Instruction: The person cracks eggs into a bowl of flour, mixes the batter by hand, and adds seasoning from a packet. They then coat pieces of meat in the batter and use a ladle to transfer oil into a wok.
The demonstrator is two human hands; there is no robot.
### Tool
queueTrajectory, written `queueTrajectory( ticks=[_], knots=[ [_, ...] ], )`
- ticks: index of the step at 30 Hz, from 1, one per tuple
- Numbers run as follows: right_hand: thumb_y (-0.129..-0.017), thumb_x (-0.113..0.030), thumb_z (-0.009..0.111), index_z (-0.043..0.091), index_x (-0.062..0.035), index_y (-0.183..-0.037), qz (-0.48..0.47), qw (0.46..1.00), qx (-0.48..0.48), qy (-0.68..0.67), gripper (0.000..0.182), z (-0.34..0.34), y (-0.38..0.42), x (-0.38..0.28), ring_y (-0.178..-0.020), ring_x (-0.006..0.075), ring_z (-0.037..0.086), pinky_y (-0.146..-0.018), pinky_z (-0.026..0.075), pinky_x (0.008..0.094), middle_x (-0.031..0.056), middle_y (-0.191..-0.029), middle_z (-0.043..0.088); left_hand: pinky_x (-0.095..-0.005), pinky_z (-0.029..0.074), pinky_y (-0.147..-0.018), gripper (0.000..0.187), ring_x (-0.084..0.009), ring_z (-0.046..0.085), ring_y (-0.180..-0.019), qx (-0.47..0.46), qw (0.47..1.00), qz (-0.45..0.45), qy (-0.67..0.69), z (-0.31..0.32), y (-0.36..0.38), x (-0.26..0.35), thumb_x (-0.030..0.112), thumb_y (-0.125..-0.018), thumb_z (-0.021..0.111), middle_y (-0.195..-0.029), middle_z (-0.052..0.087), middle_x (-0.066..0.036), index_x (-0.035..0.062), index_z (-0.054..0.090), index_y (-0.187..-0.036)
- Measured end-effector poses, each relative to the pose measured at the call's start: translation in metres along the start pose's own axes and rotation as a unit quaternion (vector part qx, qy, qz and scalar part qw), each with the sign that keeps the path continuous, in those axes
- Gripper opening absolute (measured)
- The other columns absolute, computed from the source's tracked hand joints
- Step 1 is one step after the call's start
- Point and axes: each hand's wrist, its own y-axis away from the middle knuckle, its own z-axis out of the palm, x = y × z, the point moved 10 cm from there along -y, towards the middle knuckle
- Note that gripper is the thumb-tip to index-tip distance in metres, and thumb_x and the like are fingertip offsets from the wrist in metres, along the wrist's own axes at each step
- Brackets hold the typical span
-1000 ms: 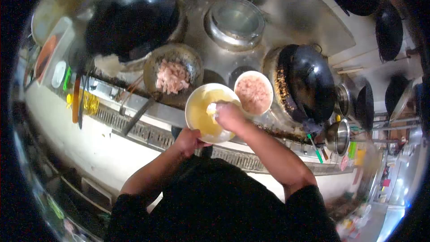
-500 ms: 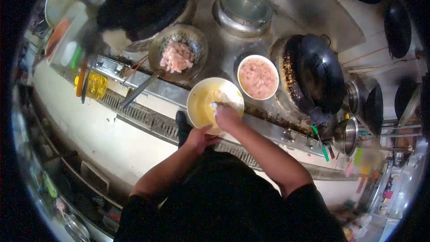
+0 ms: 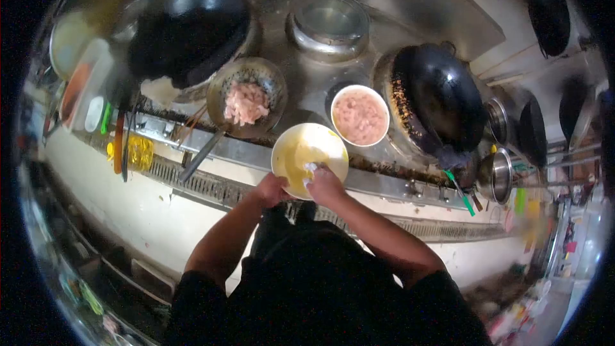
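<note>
A white bowl (image 3: pixel 320 136) with yellow, egg-like liquid inside is at the front edge of the stove. My left hand (image 3: pixel 272 190) grips its lower left rim. Inside the bowl, the fingers of my right hand (image 3: pixel 322 186) are closed round something white, too small to name. Just behind to the right stands a white bowl of pale pink meat pieces (image 3: pixel 360 116). More meat chunks (image 3: pixel 246 102) lie in a perforated ladle (image 3: pixel 274 83) to the left, its handle pointing toward the front edge.
A dark wok (image 3: pixel 189 32) sits at the back left and another wok (image 3: pixel 442 99) at the right. Between them stands a round metal pot (image 3: pixel 330 22). A yellow oil bottle (image 3: pixel 139 153) is at the left front, a metal bowl (image 3: pixel 494 176) at the right.
The view has shifted, so the stove items appear moved. My left hand has come up from beneath the bowl to its left rim. My right hand remains in the bowl.
</note>
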Motion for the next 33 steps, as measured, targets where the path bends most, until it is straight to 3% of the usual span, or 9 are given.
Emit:
queueTrajectory(
  ticks=[6, 8, 12, 17, 19, 21, 26, 30, 33],
  knots=[
    [-0.082, -0.018, 0.058, 0.048, 0.0019, -0.120, 0.001, 0.989, 0.142, -0.049, 0.044, -0.018, 0.006, -0.017, -0.109, 0.0300, 0.051, -0.092, 0.042, 0.0365, 0.0227, -0.119, 0.050, -0.0428, 0.055, -0.073, 0.047, -0.0315, 0.062, -0.087, -0.011, 0.997, 0.069, -0.021, 0.023, 0.012, 0.036, 0.005, -0.071, 0.048, -0.102, 0.057, -0.019, -0.0067, 0.043, -0.117],
    [-0.081, -0.012, 0.058, 0.051, 0.0087, -0.111, 0.090, 0.813, 0.227, -0.528, 0.038, -0.012, 0.005, 0.011, -0.093, 0.0292, 0.057, -0.085, 0.045, 0.0359, 0.0190, -0.100, 0.059, -0.0398, 0.056, -0.070, 0.053, -0.0284, 0.061, -0.087, 0.039, 0.998, 0.038, -0.034, 0.014, 0.012, 0.043, 0.006, -0.068, 0.049, -0.103, 0.057, -0.016, -0.0032, 0.040, -0.120],
    [-0.085, -0.009, 0.055, 0.054, 0.0001, -0.108, 0.185, 0.679, 0.212, -0.678, 0.025, -0.044, 0.019, -0.007, -0.081, 0.0244, 0.062, -0.070, 0.053, 0.0337, 0.0125, -0.095, 0.061, -0.0406, 0.055, -0.074, 0.072, -0.0270, 0.057, -0.100, -0.005, 0.994, 0.113, -0.004, 0.023, 0.008, 0.071, 0.006, -0.062, 0.054, -0.115, 0.052, -0.011, 0.0069, 0.030, -0.130],
    [-0.083, -0.009, 0.057, 0.057, 0.0058, -0.103, 0.140, 0.593, 0.200, -0.767, 0.025, -0.071, -0.015, -0.006, -0.078, 0.0236, 0.063, -0.069, 0.053, 0.0378, 0.0139, -0.092, 0.063, -0.0440, 0.051, -0.084, 0.068, -0.0297, 0.054, -0.108, -0.015, 0.986, 0.168, 0.019, 0.041, 0.028, 0.100, -0.002, -0.065, 0.053, -0.118, 0.051, -0.014, 0.0039, 0.033, -0.130],
    [-0.086, -0.010, 0.051, 0.053, 0.0075, -0.109, 0.197, 0.712, 0.174, -0.651, 0.029, -0.091, -0.013, -0.023, -0.084, 0.0269, 0.064, -0.072, 0.054, 0.0396, 0.0189, -0.099, 0.062, -0.0433, 0.049, -0.087, 0.067, -0.0290, 0.054, -0.108, -0.004, 0.989, 0.140, 0.043, 0.038, 0.033, 0.096, -0.004, -0.066, 0.052, -0.118, 0.051, -0.013, 0.0029, 0.033, -0.130],
    [-0.085, -0.010, 0.053, 0.056, 0.0090, -0.104, 0.173, 0.741, 0.192, -0.619, 0.027, -0.099, -0.030, -0.009, -0.082, 0.0261, 0.064, -0.070, 0.054, 0.0388, 0.0191, -0.094, 0.063, -0.0436, 0.049, -0.087, 0.064, -0.0287, 0.054, -0.107, -0.009, 0.992, 0.120, 0.044, 0.031, 0.032, 0.091, -0.005, -0.067, 0.052, -0.117, 0.052, -0.013, 0.0020, 0.034, -0.129],
    [-0.080, -0.017, 0.057, 0.061, 0.0076, -0.095, 0.180, 0.966, 0.110, -0.150, 0.029, -0.144, -0.056, -0.047, -0.080, 0.0279, 0.064, -0.069, 0.051, 0.0373, 0.0193, -0.086, 0.065, -0.0380, 0.050, -0.074, 0.052, -0.0241, 0.058, -0.097, -0.036, 0.996, 0.083, 0.013, 0.032, 0.046, 0.086, -0.004, -0.071, 0.053, -0.110, 0.056, -0.009, 0.0051, 0.044, -0.121],
    [-0.077, -0.025, 0.053, 0.064, 0.0037, -0.091, 0.011, 0.954, -0.024, 0.298, 0.033, -0.118, -0.098, -0.082, -0.083, 0.0335, 0.062, -0.075, 0.049, 0.0375, 0.0208, -0.091, 0.063, -0.0380, 0.051, -0.074, 0.044, -0.0238, 0.059, -0.095, -0.081, 0.991, 0.065, 0.083, 0.035, 0.053, 0.084, -0.003, -0.074, 0.053, -0.108, 0.058, -0.010, 0.0027, 0.047, -0.117],
    [-0.077, -0.025, 0.051, 0.065, 0.0026, -0.089, 0.055, 0.967, 0.023, 0.248, 0.033, -0.124, -0.091, -0.116, -0.086, 0.0331, 0.062, -0.077, 0.048, 0.0390, 0.0206, -0.094, 0.063, -0.0376, 0.052, -0.075, 0.044, -0.0241, 0.059, -0.094, -0.087, 0.992, 0.049, 0.073, 0.030, 0.054, 0.083, -0.004, -0.074, 0.053, -0.108, 0.057, -0.011, 0.0019, 0.046, -0.117]
  ],
)
